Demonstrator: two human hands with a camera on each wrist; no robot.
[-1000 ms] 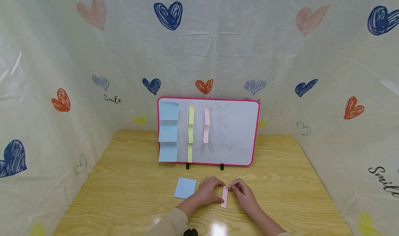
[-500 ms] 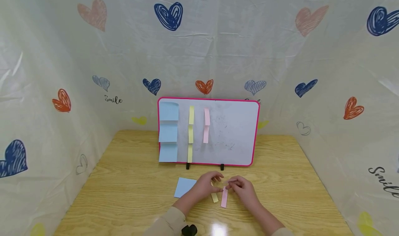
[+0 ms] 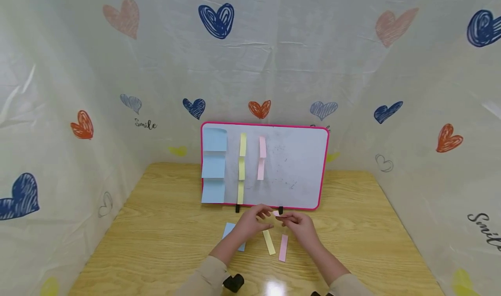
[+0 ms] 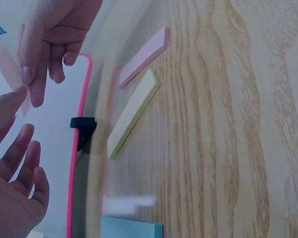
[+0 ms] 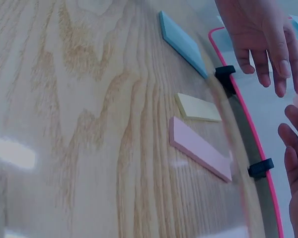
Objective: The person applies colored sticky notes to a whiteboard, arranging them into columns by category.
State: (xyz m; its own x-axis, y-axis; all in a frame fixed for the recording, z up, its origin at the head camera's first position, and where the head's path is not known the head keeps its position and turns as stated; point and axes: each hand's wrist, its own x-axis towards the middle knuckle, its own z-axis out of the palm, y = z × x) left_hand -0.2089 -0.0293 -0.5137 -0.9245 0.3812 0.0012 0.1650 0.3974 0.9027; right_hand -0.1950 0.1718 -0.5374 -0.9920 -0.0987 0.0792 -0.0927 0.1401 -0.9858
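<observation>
My right hand (image 3: 304,231) pinches a thin pink sticky note strip (image 3: 276,214) by its end, raised above the table in front of the whiteboard. Close beside it is my left hand (image 3: 250,223), thumb and fingers spread apart. In the left wrist view a left fingertip overlaps the strip (image 4: 9,69); whether it touches is unclear. Below the hands lie a narrow yellow sticky note pad (image 3: 269,242) and a narrow pink sticky note pad (image 3: 283,247). A square blue sticky note pad (image 3: 228,230) sits partly hidden under my left forearm.
A pink-framed whiteboard (image 3: 297,165) stands on black feet (image 3: 280,210) at the back. It carries columns of blue notes (image 3: 213,165), yellow strips (image 3: 242,167) and two pink strips (image 3: 262,157). A heart-printed curtain (image 3: 250,48) surrounds the wooden table (image 3: 156,244).
The pink strip has come off the pink pad and risen toward the whiteboard in my right hand. My left hand has moved off the pads, uncovering the yellow one.
</observation>
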